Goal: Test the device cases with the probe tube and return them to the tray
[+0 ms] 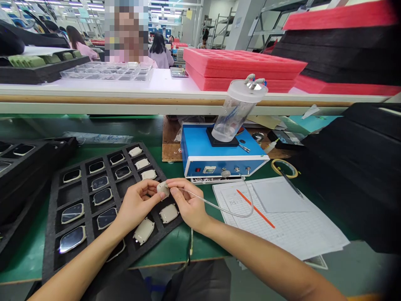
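My left hand (pixel 136 203) grips a small cream-coloured watch case (pixel 163 190) between thumb and fingers, above a black foam tray (pixel 125 186). Against the case's right edge, my right hand (pixel 189 205) pinches the end of a clear thin tube (pixel 216 205). The tube loops back to the front of a blue box (pixel 200 144). In the tray's compartments lie several dark-screened watch pieces (pixel 102 196) on the left and several cream cases (pixel 144 231) on the right. The exact contact between tube tip and case is hidden by my fingers.
A clear cylinder (pixel 233 110) stands on the blue box. Papers (pixel 282 217) with an orange stick (pixel 255 209) and a tape roll (pixel 284 168) lie right. More black trays (pixel 19 184) are at left. Red foam trays (pixel 241 69) sit on the shelf; people are beyond.
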The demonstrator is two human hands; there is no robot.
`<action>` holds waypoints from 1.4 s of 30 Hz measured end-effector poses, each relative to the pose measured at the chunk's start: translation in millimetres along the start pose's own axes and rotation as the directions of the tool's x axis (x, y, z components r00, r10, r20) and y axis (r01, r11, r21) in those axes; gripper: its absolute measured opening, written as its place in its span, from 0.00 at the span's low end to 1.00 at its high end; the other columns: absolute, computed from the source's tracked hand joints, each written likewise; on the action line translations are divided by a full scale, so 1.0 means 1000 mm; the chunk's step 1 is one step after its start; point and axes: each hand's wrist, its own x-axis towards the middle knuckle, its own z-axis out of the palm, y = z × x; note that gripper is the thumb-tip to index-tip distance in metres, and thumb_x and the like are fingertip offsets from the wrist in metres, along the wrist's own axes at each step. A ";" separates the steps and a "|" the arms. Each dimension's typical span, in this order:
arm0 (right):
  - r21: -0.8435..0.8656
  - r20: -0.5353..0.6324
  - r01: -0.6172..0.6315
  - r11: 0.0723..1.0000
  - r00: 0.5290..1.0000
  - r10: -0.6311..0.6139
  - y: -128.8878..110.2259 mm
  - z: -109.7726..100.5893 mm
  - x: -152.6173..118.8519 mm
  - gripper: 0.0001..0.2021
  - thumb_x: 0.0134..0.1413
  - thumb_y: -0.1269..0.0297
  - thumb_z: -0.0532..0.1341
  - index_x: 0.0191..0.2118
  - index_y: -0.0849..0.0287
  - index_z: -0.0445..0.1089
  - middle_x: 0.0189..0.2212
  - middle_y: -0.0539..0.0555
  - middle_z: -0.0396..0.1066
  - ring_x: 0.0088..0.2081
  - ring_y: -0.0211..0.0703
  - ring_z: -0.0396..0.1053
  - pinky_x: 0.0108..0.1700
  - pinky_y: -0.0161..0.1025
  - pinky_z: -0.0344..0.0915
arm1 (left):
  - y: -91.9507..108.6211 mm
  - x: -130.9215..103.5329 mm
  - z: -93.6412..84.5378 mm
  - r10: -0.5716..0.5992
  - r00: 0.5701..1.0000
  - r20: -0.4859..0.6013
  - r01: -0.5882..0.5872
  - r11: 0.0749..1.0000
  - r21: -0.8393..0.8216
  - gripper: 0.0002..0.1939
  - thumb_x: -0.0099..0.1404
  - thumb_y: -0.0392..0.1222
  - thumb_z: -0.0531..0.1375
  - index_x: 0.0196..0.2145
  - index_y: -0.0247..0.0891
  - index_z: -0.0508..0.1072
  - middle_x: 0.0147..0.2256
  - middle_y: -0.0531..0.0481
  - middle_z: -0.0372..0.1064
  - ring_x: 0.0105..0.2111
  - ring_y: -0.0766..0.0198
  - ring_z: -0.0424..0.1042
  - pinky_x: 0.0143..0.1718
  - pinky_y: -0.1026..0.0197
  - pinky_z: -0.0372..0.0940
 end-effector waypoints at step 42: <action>-0.016 0.004 -0.025 1.000 1.000 0.025 -0.001 0.000 0.000 0.07 0.68 0.62 0.63 0.42 0.53 0.79 0.44 0.57 0.81 0.46 0.44 0.80 0.49 0.41 0.79 | 0.000 0.000 0.000 -0.004 1.000 0.003 0.004 1.000 -0.005 0.18 0.53 0.51 0.74 0.36 0.36 0.80 0.31 0.47 0.79 0.32 0.60 0.76 0.33 0.61 0.70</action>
